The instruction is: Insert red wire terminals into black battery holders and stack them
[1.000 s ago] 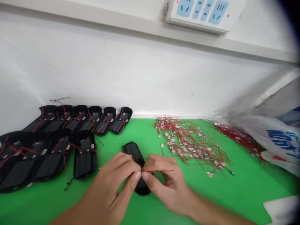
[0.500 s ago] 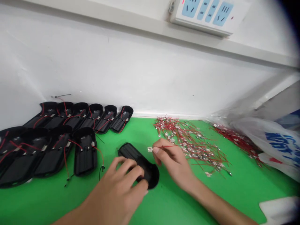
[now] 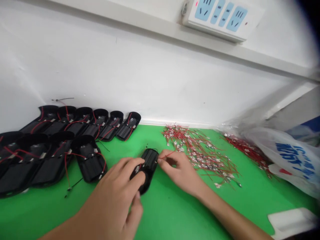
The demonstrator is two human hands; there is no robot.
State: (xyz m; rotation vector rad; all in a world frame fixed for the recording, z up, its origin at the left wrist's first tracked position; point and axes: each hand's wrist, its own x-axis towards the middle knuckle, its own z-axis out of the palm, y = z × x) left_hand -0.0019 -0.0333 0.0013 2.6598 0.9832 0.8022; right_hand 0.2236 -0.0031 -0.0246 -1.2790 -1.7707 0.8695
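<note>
A black plastic housing (image 3: pixel 150 159) lies tilted on the green tabletop, its rounded end toward me and partly covered by my left hand (image 3: pixel 117 190). My left fingers curl over its left side and grip it. At the right edge of the housing is my right hand (image 3: pixel 181 171), thumb and forefinger pinched on a red wire (image 3: pixel 167 154). The small metal tab on this wire was visible earlier; now the fingertips and the housing's edge mostly hide it.
Two rows of black housings (image 3: pixel 91 163) with red wires stand at the left. Loose red wires with metal tabs (image 3: pixel 200 150) lie in a pile at the right. Beyond are a bundle of red wires (image 3: pixel 247 150) and a plastic bag (image 3: pixel 287 153). A power strip (image 3: pixel 220 16) hangs above.
The housing has turned, so its rounded end now points toward me. My right hand has brought the wire's tab end to the housing's right edge.
</note>
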